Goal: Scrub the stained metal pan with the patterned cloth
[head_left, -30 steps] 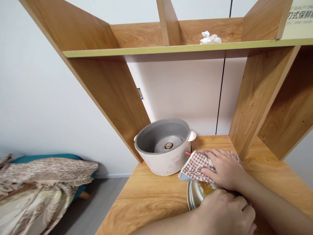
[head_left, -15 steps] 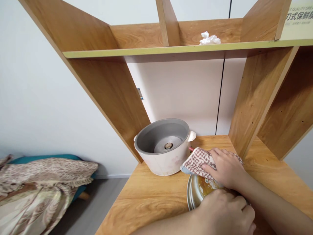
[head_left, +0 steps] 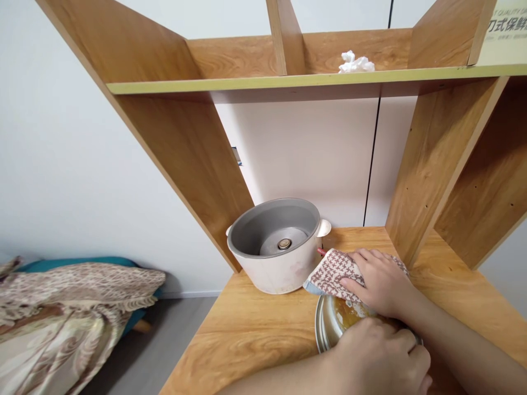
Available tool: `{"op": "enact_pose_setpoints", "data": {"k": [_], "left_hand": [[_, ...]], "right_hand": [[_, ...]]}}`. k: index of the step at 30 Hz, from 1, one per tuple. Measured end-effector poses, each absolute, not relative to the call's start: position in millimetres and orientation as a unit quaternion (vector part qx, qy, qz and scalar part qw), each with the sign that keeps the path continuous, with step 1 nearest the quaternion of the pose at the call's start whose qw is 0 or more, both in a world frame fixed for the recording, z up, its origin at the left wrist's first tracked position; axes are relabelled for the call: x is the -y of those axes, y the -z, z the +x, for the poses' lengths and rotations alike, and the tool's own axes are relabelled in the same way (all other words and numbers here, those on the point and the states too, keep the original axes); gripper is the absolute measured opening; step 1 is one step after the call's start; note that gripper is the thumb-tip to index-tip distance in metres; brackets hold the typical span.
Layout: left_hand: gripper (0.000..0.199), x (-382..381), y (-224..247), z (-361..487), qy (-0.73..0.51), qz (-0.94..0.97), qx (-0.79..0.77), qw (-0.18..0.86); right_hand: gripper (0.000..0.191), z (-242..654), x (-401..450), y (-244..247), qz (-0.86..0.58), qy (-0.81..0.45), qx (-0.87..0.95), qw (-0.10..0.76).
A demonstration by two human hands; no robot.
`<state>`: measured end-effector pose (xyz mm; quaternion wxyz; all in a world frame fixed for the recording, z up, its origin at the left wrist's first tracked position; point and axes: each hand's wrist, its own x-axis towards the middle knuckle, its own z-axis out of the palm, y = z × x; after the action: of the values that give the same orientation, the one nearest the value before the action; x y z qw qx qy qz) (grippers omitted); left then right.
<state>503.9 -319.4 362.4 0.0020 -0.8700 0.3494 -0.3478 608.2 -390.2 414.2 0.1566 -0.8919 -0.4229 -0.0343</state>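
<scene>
The metal pot [head_left: 331, 322] sits at the near right of the bench [head_left: 247, 326], browned on top; it looks stiff, moderately light, perhaps slick, with its left rim [head_left: 318, 326] the likeliest firm hold. The left hand [head_left: 381, 354] curls over it, fingers hidden, so its grip I cannot tell. The right hand [head_left: 379, 277] clasps the soft, limp cloth [head_left: 335, 271] at the pot's far side.

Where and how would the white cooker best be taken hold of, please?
Grip the white cooker probably by its side tabs, coming from left and right: they jut out on opposite sides, high up, and it stands upright.
</scene>
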Motion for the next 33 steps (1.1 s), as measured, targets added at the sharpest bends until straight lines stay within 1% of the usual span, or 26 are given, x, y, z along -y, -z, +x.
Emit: {"op": "enact_pose_setpoints", "data": {"k": [4,9,15,20,24,29,33], "left_hand": [[0.04,320.1,-364.6,503.5,0.377,-0.859,-0.347,-0.003],[0.04,319.3,-368.6,503.2,0.386,-0.854,-0.349,-0.013],[0.038,318.5,-367.4,504.4,0.369,-0.859,-0.355,-0.015],[0.034,318.8,-365.4,504.4,0.319,-0.872,-0.37,0.01],[0.032,317.9,-365.5,503.3,0.338,-0.865,-0.37,0.001],[0.033,317.9,-364.7,502.9,0.316,-0.874,-0.369,0.014],[0.031,318.4,-362.3,503.2,0.331,-0.869,-0.368,0.005]], "right_hand": [[0.044,609.0,390.5,-413.9,-0.888,0.035,0.429,0.162],[0.048,610.7,390.9,-412.8,-0.881,0.037,0.441,0.165],[0.053,610.5,391.6,-413.1,-0.873,0.041,0.457,0.168],[0.054,609.7,391.5,-414.6,-0.866,0.042,0.467,0.175],[0.056,609.3,391.5,-415.4,-0.863,0.039,0.473,0.176],[0.055,609.2,391.9,-415.7,-0.862,0.041,0.473,0.176],[0.056,610.2,391.7,-415.7,-0.865,0.037,0.469,0.177]]}}
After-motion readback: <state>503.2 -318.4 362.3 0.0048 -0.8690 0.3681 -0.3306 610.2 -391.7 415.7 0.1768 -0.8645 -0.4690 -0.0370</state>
